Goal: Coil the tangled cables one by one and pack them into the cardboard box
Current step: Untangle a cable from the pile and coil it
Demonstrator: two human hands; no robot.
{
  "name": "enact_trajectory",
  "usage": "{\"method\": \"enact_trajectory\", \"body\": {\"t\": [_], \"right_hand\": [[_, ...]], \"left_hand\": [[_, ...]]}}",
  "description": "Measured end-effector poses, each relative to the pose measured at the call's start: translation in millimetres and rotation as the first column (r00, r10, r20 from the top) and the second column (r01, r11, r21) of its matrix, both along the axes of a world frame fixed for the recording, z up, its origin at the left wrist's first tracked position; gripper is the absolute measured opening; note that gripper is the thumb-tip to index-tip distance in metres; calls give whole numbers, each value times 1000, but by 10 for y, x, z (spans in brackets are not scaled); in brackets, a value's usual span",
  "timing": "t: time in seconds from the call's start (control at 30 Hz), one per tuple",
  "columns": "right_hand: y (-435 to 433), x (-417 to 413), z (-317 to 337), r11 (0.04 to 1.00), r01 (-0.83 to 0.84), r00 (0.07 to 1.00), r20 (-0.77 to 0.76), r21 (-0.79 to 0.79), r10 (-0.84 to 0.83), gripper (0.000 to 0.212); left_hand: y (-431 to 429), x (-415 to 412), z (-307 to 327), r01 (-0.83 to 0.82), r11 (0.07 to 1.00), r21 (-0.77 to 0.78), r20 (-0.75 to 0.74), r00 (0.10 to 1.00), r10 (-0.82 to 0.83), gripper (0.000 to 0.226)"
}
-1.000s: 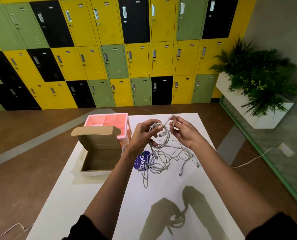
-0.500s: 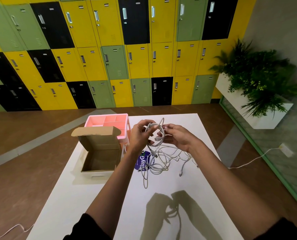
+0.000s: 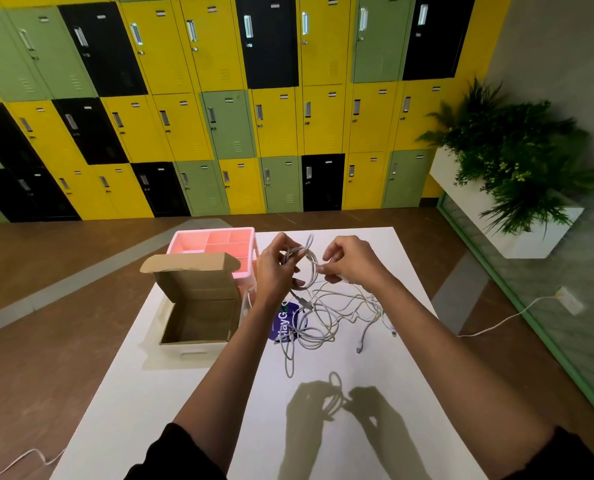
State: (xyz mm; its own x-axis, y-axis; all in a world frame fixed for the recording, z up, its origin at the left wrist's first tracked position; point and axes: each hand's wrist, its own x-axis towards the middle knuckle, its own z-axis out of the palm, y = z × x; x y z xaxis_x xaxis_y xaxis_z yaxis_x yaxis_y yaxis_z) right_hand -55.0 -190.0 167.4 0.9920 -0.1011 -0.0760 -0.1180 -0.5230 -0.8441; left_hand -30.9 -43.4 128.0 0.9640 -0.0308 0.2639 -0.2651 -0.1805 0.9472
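Rightward moved my right hand (image 3: 354, 261), pinching the cable; left hand (image 3: 274, 271) grips the coil (image 3: 310, 268), standing upright above the tangle (image 3: 326, 317) on the counter (image 3: 143, 393). Box (image 3: 198, 306) beside it is open, lid up, only cardboard showing.

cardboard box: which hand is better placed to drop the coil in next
Left, probably. The left hand grips the coil and is nearest the open cardboard box; the right hand only pinches one strand of it, on the far side.
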Motion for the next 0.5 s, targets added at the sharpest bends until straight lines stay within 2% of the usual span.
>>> {"method": "enact_trajectory", "body": {"t": [0.13, 0.23, 0.5], "right_hand": [[27, -4, 78, 978, -140, 989, -64, -155, 131, 12], [29, -32, 109, 953, -251, 967, -97, -173, 237, 15], [2, -131, 143, 880, -433, 900, -38, -195, 434, 18]], "left_hand": [[17, 14, -23, -14, 999, 44, 14, 1000, 14, 15], [44, 24, -63, -12, 999, 52, 15, 1000, 11, 14], [91, 40, -118, -40, 996, 81, 33, 999, 37, 16]]}}
